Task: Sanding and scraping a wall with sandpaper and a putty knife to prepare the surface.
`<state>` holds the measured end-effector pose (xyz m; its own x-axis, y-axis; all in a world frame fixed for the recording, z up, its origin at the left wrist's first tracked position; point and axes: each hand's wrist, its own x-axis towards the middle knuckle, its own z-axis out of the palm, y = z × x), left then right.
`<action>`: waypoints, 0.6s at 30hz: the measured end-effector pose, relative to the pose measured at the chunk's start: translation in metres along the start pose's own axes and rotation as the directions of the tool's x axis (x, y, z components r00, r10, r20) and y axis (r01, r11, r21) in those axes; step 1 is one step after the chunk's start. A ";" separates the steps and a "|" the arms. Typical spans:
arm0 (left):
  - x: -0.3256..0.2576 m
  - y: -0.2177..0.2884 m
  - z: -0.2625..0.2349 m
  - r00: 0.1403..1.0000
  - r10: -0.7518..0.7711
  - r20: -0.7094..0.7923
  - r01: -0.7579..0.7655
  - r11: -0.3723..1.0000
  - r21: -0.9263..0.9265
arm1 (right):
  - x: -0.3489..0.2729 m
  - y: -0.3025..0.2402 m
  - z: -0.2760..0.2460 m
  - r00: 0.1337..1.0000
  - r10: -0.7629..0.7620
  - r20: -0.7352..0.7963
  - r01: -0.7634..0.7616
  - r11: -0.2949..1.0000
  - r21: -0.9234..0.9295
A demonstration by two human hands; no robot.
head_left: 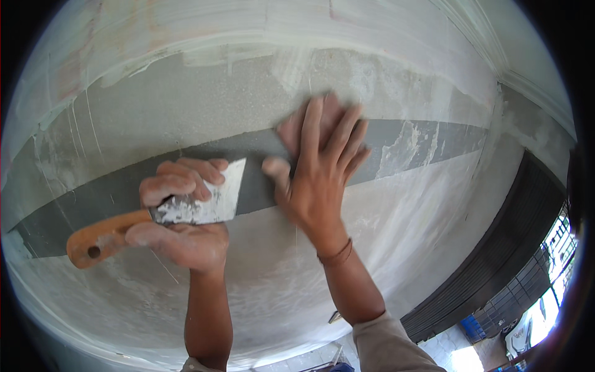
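My left hand point(180, 214) grips a putty knife point(204, 201) with an orange wooden handle point(102, 243) that sticks out to the left. Its metal blade is smeared with white filler and points right, close to a dark grey band point(409, 146) on the wall. My right hand point(319, 167) lies flat on the wall with its fingers spread over that grey band, just right of the blade tip. It looks blurred, and a thin cord circles its wrist. Both hands are dusted with white filler.
The wall point(217, 93) is rough grey plaster above the band and smooth white filler below point(403, 235) and along the top. A dark slatted shutter point(496, 273) runs along the lower right, with a blue crate point(474, 327) and bright outdoor ground beyond.
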<state>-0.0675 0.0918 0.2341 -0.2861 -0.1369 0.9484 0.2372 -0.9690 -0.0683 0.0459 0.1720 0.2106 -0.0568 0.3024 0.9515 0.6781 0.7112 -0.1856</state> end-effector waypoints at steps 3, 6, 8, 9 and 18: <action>0.003 -0.004 -0.005 0.999 -0.008 -0.032 0.007 1.000 -0.030 | -0.014 0.006 0.004 1.000 -0.010 0.023 0.011 0.999 -0.041; 0.005 -0.001 -0.013 1.000 0.008 0.026 -0.007 0.999 -0.046 | -0.030 0.007 0.007 1.000 -0.007 0.011 0.007 0.998 -0.070; 0.011 -0.001 -0.016 0.999 0.017 0.027 -0.016 0.999 -0.051 | 0.001 0.011 0.006 0.999 -0.039 -0.032 0.037 0.997 -0.075; 0.013 0.000 -0.016 0.999 0.030 0.025 -0.028 0.998 -0.060 | 0.011 0.009 0.001 0.999 -0.027 -0.020 0.025 0.996 -0.080; 0.009 -0.004 -0.015 0.995 0.042 0.088 -0.038 0.998 -0.048 | 0.027 0.019 0.002 0.998 0.024 -0.056 -0.025 0.999 -0.029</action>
<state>-0.0848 0.0918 0.2384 -0.1934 -0.1593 0.9681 0.2036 -0.9718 -0.1192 0.0558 0.1948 0.2319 0.0002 0.2835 0.9590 0.7001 0.6848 -0.2026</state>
